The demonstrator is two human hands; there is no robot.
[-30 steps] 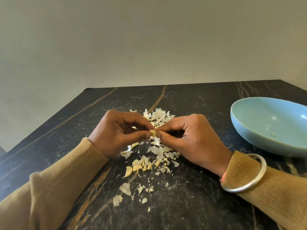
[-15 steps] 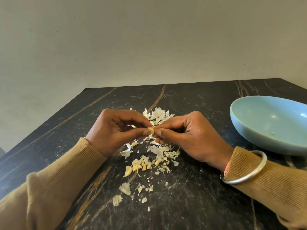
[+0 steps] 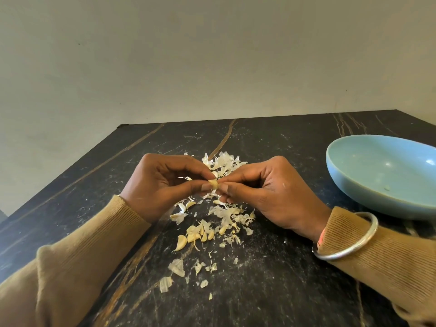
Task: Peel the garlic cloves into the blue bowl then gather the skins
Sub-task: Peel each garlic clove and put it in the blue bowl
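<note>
Dark marble table (image 3: 283, 291) under a plain wall: at frame centre the left hand (image 3: 160, 187) and right hand (image 3: 271, 194) meet, both pinching one garlic clove (image 3: 214, 184), seemingly half-peeled; skins (image 3: 224, 215) lie beneath, blue bowl (image 3: 382, 175) at right

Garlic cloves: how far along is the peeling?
Done: loose skins litter the table. In hand: left hand and right hand pinch one clove. Remaining: cloves lie on the table, the blue bowl shows none in its visible part, and the skins are ungathered.
</note>
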